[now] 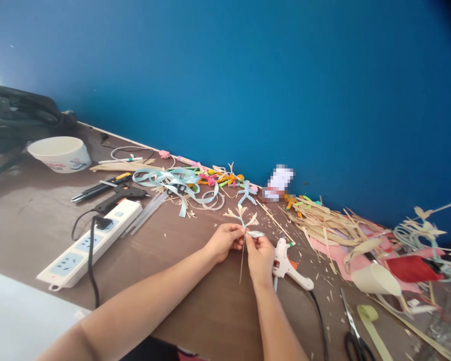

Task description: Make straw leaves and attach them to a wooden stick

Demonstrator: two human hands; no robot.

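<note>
Near the middle of the table, my left hand [226, 241] pinches the stem of a small handmade flower [242, 218] with pale, pointed petals. My right hand [260, 250] is closed on the same stem just below the petals, its fingertips close to the left ones. A thin wire stem hangs down between the two hands. Beside my right fingertips is a small pale-blue piece [255, 234], which seems to be a ribbon end. A white glue gun [287, 265] lies just right of my right hand.
A white power strip [92, 243], a black glue gun [122, 196] and a white bowl [61, 154] are at the left. Light-blue ribbon [173, 178] lies behind the hands. Dried strips [326, 225], a paper cup [376, 279] and scissors [353, 326] are at the right.
</note>
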